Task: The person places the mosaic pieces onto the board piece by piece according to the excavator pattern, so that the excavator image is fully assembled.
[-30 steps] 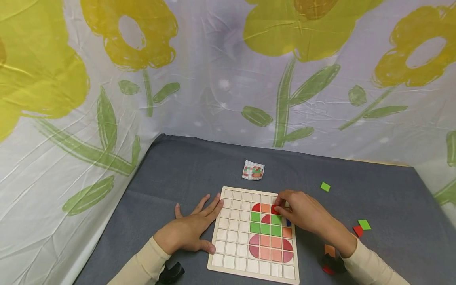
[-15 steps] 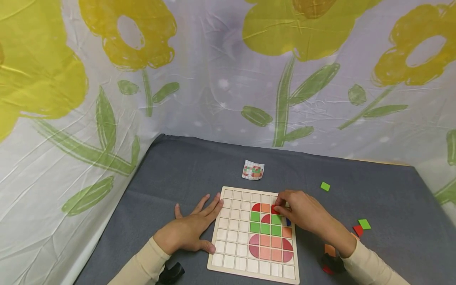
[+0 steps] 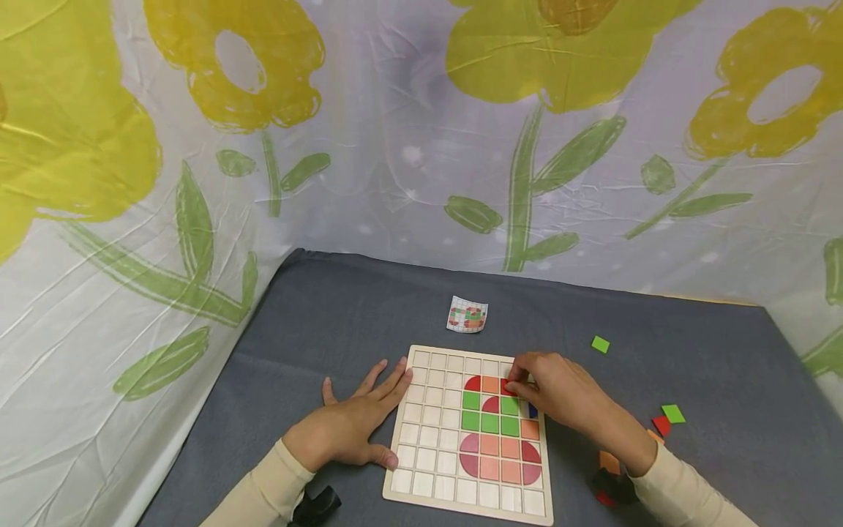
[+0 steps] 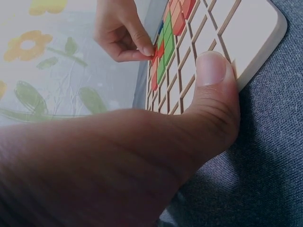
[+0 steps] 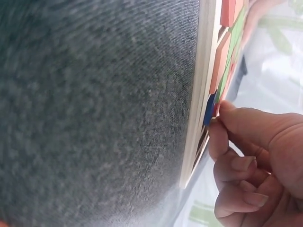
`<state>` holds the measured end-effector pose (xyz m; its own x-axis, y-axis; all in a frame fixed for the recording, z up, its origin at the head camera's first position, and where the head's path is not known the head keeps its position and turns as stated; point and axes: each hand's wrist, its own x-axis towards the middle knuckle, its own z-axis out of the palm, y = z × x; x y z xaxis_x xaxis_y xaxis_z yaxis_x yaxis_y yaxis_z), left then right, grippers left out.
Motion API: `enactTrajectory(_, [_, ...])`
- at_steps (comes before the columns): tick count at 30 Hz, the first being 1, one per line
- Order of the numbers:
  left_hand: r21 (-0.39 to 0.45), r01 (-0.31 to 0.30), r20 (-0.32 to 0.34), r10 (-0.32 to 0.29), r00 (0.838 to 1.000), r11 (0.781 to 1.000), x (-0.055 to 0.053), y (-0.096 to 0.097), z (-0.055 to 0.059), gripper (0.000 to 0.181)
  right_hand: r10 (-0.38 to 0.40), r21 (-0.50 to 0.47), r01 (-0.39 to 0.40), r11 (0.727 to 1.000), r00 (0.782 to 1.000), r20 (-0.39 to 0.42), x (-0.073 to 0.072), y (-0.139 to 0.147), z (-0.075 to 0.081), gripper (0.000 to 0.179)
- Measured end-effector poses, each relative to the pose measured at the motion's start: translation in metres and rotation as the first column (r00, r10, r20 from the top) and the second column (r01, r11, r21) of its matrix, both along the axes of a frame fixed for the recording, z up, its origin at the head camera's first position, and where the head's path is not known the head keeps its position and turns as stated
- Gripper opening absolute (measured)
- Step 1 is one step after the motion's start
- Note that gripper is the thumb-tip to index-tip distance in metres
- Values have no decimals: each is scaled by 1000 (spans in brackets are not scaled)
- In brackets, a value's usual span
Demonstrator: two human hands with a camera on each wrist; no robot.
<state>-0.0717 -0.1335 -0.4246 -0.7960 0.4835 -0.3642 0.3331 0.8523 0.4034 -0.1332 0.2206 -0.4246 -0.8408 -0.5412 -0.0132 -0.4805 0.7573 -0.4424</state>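
Observation:
My left hand (image 3: 349, 428) lies with fingers spread along the left edge of a wooden grid board (image 3: 426, 460), fingertips and thumb at its rim. In the left wrist view its thumb (image 4: 212, 71) rests on the board's edge. At the board's upper right, my right hand (image 3: 566, 388) pinches a small red tile (image 3: 506, 386) between thumb and index finger, down at a cell. Beside it lie an orange square (image 3: 490, 385), green squares (image 3: 490, 424) and a blue tile (image 5: 209, 109) partly hidden by the hand. Pink and red quarter-rounds (image 3: 470, 465) fill lower cells.
A small printed pattern card (image 3: 467, 315) lies behind the board. Loose tiles are scattered to the right: a green square (image 3: 600, 344), another green tile (image 3: 673, 414), a red one (image 3: 661, 425) and an orange one (image 3: 609, 462) by the right wrist. A flowered curtain (image 3: 395, 146) hangs behind the table.
Almost nothing differs: both hands keep their places, with the right still pinching the red tile at the same cell. The head view has shifted very slightly.

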Motion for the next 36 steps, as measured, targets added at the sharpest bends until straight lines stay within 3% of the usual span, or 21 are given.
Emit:
enactTrajectory(4, [7, 0, 8, 0, 1000, 1000, 1, 0, 1, 125, -28, -6, 28, 1000, 1000, -4, -1, 6, 4, 5])
enactTrajectory(11, [14, -5, 15, 5, 1000, 1000, 2, 0, 3, 125, -72, 7, 73, 997, 994, -87, -7, 33, 10, 6])
enactTrajectory(15, [18, -2, 13, 2, 1000, 1000, 1, 0, 3, 124, -108, 17, 109, 994, 992, -61, -3, 55, 16, 6])
enactTrajectory(25, [13, -6, 15, 5, 1000, 1000, 1, 0, 2, 125, -35, 85, 27, 996, 995, 94, 25, 101, 19, 13])
enactTrajectory(31, [6, 2, 22, -3, 1000, 1000, -1, 0, 2, 124, 38, 76, -45, 996, 995, 92, 48, 123, 11, 19])
enactTrajectory(36, [-6, -1, 24, 1, 1000, 1000, -1, 0, 1, 124, 41, 36, -45, 998, 995, 93, 64, 129, 3, 24])
